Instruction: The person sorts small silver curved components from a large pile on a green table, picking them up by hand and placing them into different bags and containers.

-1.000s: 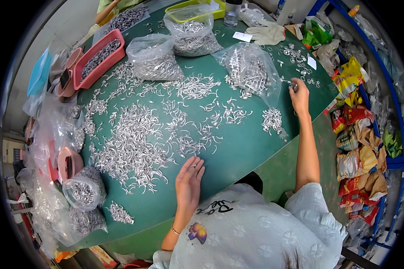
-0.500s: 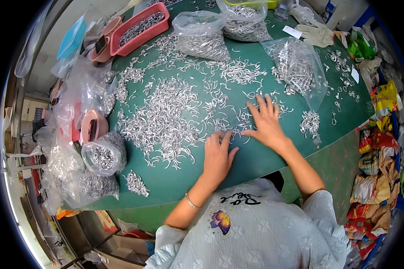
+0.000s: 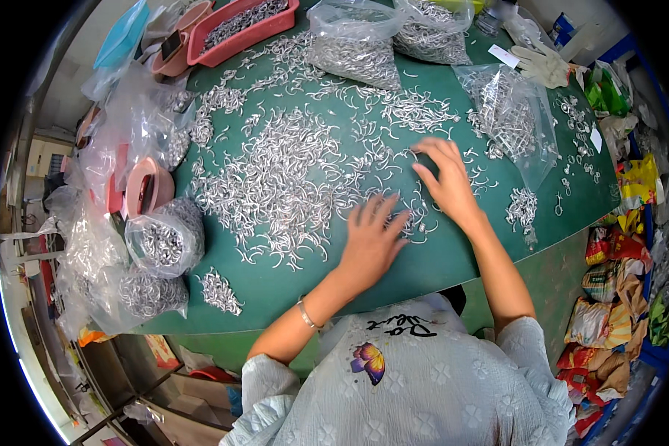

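You are leaning over a green surface (image 3: 438,260) that is carrying a wide spread of small silver metal hooks (image 3: 290,178). Your left hand (image 3: 372,238) is lying flat with its fingers splayed, pressing on the near edge of that spread and gripping nothing. Your right hand (image 3: 446,182) is resting just to the right of the spread, fingers loosely curved over a few hooks; I cannot tell whether it is pinching one. You seem to be sorting or gathering the loose hooks, and the next move is likely calling for a light sweep that keeps tangled pieces from dragging along.

The loose hooks are too many to count. Beyond the spread, three clear bags of hooks (image 3: 353,44) are sitting at the far edge. One red tray (image 3: 241,26) is standing far left of the spread. Two more filled bags (image 3: 160,241) are bulging near left of it.
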`<act>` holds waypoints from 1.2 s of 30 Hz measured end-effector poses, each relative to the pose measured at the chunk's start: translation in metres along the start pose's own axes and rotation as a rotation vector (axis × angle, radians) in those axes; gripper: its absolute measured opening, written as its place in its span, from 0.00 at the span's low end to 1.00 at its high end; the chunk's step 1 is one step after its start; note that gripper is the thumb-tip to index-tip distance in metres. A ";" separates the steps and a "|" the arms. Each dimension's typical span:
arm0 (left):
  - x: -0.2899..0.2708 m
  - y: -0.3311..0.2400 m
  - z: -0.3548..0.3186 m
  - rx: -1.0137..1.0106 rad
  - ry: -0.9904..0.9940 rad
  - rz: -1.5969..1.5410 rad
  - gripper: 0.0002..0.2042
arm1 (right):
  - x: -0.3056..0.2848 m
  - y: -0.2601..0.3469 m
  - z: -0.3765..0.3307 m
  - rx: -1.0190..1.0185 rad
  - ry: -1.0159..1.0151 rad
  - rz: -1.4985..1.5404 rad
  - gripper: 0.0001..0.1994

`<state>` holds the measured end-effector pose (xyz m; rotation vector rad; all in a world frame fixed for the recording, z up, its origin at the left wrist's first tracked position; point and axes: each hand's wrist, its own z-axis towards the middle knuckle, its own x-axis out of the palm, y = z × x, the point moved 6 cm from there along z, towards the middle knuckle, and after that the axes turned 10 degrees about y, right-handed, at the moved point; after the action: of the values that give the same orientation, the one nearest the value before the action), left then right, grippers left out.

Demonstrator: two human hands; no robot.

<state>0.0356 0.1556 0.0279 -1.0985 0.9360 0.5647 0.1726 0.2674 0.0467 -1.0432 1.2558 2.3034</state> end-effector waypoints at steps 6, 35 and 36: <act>-0.008 0.049 0.003 -0.075 -0.016 0.200 0.18 | 0.012 -0.029 0.004 0.003 0.182 -0.095 0.07; 0.044 0.001 -0.041 -0.592 0.126 -1.613 0.13 | -0.034 0.014 -0.060 0.177 0.136 -0.051 0.13; 0.040 -0.001 -0.036 -0.542 0.155 -1.387 0.12 | -0.029 0.010 -0.058 0.139 0.149 -0.149 0.12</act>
<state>0.0443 0.1194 -0.0118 -1.9650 -0.0373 -0.4636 0.2131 0.2157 0.0532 -1.2330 1.3237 2.0299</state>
